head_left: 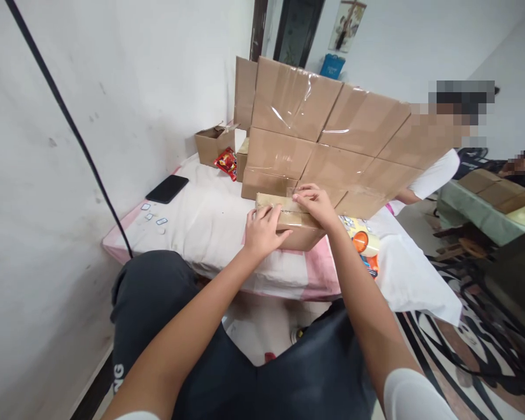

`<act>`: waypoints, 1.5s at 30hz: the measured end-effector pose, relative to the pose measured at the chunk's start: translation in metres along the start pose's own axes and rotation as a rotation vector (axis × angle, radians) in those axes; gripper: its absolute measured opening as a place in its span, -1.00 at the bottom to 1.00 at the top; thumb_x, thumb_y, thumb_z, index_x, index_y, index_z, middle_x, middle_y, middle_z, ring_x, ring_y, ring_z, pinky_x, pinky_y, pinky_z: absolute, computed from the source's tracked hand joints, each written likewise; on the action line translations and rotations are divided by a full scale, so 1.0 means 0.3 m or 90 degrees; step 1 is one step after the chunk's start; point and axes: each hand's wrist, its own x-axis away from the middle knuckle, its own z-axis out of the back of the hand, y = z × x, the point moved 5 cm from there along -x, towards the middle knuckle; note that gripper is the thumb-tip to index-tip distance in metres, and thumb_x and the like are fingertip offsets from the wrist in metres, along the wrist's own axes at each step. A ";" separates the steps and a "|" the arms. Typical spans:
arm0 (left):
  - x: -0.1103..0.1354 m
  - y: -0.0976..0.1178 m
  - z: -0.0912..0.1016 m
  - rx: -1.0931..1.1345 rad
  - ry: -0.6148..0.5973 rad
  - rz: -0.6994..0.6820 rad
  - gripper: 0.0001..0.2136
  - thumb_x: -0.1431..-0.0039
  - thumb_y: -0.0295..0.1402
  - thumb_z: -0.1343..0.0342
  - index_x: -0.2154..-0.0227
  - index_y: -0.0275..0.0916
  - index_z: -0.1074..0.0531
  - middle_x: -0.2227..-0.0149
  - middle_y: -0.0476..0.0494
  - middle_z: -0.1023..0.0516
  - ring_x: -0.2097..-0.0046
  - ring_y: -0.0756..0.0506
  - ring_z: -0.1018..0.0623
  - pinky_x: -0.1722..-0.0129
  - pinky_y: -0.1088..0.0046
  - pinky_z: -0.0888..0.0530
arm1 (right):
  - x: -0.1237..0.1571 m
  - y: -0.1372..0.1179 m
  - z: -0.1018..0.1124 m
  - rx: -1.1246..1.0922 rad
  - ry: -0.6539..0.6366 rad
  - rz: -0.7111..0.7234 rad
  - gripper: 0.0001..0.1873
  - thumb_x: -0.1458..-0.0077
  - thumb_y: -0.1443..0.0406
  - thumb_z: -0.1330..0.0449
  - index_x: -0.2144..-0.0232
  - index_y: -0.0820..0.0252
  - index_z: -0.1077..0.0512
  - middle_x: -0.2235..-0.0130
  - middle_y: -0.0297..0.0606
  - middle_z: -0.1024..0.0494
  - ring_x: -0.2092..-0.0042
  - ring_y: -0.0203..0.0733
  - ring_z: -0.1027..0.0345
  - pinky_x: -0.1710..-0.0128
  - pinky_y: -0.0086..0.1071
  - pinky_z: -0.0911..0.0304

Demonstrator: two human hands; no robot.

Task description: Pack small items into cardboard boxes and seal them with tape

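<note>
Cardboard is everywhere on this worktop (201, 227), which is spread with a white sheet edged in pink. The seated person works on a small cardboard box (301, 238) at the near edge, closed, with a strip of clear tape along its top seam. It sits just in front of the stack of sealed boxes (289, 99).

The left hand (262, 230) has its grip clamped over the box's near top edge, fingers bent on the lid and thumb along the front face. The right hand (315, 203) lies on the top, fingers close together and pressing on the tape. Whether that grip pinches the tape or only presses it, I cannot tell.

The stack rises in three rows, every box shut and shiny with clear tape, so nothing of the contents shows. At the far left corner stands an open cardboard box (214, 143), flaps up and its inside too dark to read. A red snack packet (227, 162) lies just beside it on the sheet, between it and the stack.

A black phone (167, 188) lies flat nearer the wall, with a few small white labels (154, 217) scattered near it. An orange tape dispenser (362, 242) rests to the right of the small box, near the right forearm. Behind the stack, another person's white sleeve (433, 172) shows.
</note>
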 end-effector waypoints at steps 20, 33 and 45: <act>0.002 0.003 0.002 0.028 -0.030 0.002 -0.39 -0.13 -0.11 -0.24 -0.21 -0.17 -0.27 -0.12 -0.30 -0.52 -0.24 -0.26 -0.39 -0.24 0.04 -0.21 | -0.034 0.040 -0.017 0.424 -0.033 -0.216 -0.65 -0.10 0.00 -0.20 0.41 0.17 -0.45 0.36 -0.27 -0.56 0.22 -0.09 -0.38 0.01 -0.13 -0.11; 0.003 0.023 0.008 0.007 -0.044 -0.067 -0.60 -0.30 -0.21 -0.04 -0.19 -0.03 -0.34 -0.23 -0.18 -0.46 -0.31 -0.26 -0.31 -0.35 -0.23 0.06 | -0.082 0.104 -0.045 0.357 -0.224 -0.187 -0.54 -0.25 -0.01 -0.10 0.42 0.21 -0.54 0.40 -0.24 -0.57 0.34 -0.22 -0.36 0.36 -0.42 -0.15; 0.021 0.106 -0.034 0.008 -0.119 -0.201 -0.58 -0.34 -0.34 0.08 -0.23 -0.06 -0.33 -0.29 -0.08 -0.39 -0.31 -0.19 -0.34 -0.32 -0.03 -0.13 | -0.024 0.084 -0.061 0.389 -0.159 -0.198 -0.44 -0.22 -0.15 -0.08 0.39 0.17 -0.58 0.33 -0.12 -0.63 0.26 -0.08 -0.45 0.31 -0.35 -0.17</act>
